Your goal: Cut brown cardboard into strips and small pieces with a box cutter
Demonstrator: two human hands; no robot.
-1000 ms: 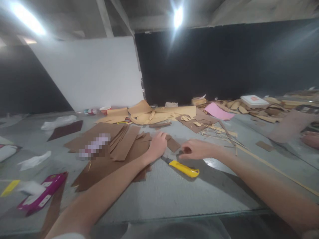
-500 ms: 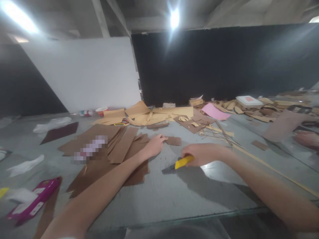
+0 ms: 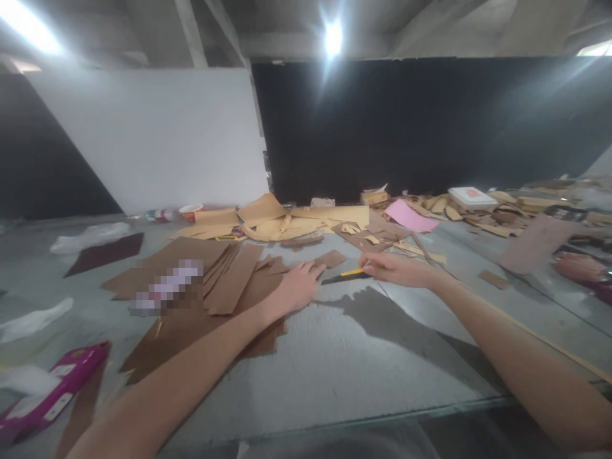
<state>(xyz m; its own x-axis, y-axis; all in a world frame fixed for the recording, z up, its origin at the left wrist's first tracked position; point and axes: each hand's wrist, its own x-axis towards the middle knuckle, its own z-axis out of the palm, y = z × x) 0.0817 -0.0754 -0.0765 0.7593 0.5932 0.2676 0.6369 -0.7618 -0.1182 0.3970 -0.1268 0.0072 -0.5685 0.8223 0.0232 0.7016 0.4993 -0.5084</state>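
Note:
My right hand [image 3: 393, 268] grips a yellow-handled knife [image 3: 351, 273] above the table, its long dark blade pointing left toward my other hand. The fingers of my left hand [image 3: 302, 285] are stretched out and apart, palm down at the right edge of the brown sheets. A small brown rectangular piece [image 3: 331, 258] lies just beyond my left fingertips; I cannot tell whether they touch it. Under and beside my left forearm spreads a stack of brown leather-like sheets [image 3: 232, 284], some cut in strips.
Tan sheets [image 3: 306, 220] and offcuts lie along the back. A pink sheet [image 3: 410, 215] and a white box [image 3: 472, 196] are at the back right. A magenta case-like object [image 3: 79, 376] rests front left. The table's front edge [image 3: 382, 419] runs close to me.
My right hand has moved away from me with the knife, which has turned so its handle shows edge-on. My left hand has spread its fingers, and the small brown piece has tilted.

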